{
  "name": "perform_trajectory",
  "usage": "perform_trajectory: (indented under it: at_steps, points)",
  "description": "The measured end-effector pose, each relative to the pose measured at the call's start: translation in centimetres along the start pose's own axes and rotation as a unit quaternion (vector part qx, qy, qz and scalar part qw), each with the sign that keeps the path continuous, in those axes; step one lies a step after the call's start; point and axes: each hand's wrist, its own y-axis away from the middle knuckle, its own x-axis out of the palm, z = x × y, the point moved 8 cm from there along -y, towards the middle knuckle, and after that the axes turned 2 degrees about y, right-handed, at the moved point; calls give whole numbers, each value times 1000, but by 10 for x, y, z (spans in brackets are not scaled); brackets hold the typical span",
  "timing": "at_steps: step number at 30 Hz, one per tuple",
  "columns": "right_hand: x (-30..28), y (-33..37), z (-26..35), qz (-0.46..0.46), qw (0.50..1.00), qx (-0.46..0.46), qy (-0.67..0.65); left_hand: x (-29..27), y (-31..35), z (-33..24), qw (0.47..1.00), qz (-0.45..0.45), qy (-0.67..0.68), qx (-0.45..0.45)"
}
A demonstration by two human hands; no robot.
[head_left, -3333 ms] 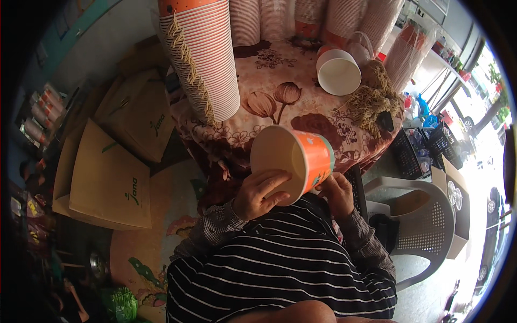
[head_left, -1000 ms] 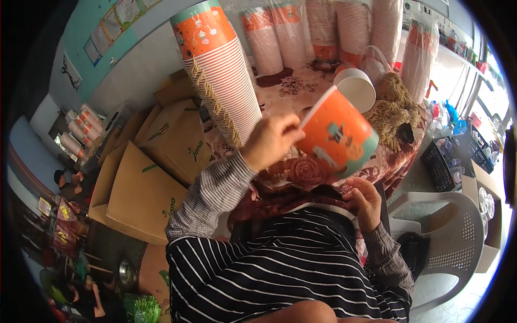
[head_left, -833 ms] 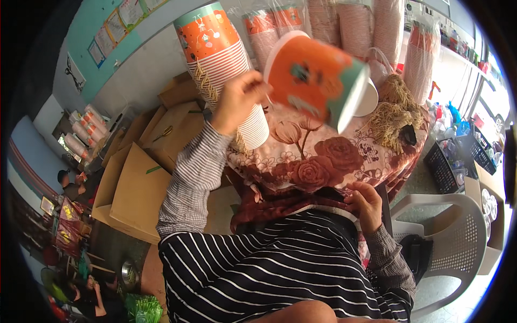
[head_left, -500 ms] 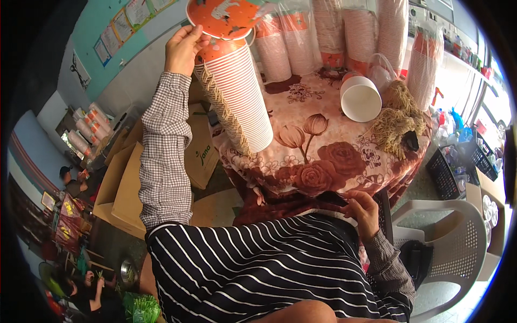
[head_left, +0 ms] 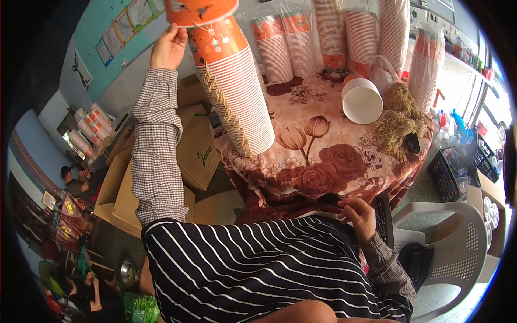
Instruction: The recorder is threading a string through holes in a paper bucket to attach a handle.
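My left hand (head_left: pixel 169 47) is raised at the upper left, its fingers closed on the rim of an orange printed paper bucket (head_left: pixel 202 15), partly cut off by the top edge. Just below it stands a tall, leaning stack of white-rimmed paper buckets (head_left: pixel 239 94), its top one orange. Twisted cord handles (head_left: pixel 223 110) run down the stack's left side. My right hand (head_left: pixel 360 218) hovers low by the table's front edge, fingers loosely bent and a little apart, with nothing visible in them.
A flowered tablecloth (head_left: pixel 301 185) covers the table. On it are a white bucket (head_left: pixel 362 102) on its side, a heap of tan cords (head_left: pixel 398 124) and several plastic-wrapped bucket stacks (head_left: pixel 363 37). Cardboard boxes (head_left: pixel 116 188) stand left; a plastic chair (head_left: pixel 458 247) stands right.
My left hand has moved left and slightly up with the orange bucket, away from the stack, uncovering more of its orange top. My right hand has shifted slightly.
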Motion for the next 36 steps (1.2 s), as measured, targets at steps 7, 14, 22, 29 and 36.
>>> perform_trajectory:
  at_steps: [7,14,22,29,36]
  points:
    - [11,4,-1,26,995,4,92,-18,9,-34,986,-73,96,114]
    - [19,6,-1,49,990,-13,131,-40,24,-104,964,-106,-13,244]
    - [17,5,-12,54,987,-21,147,56,58,-113,817,-74,-424,384]
    - [11,5,6,26,985,-43,162,128,67,-66,836,133,-524,88]
    - [-21,4,67,-98,978,-155,98,238,201,27,759,454,-450,125]
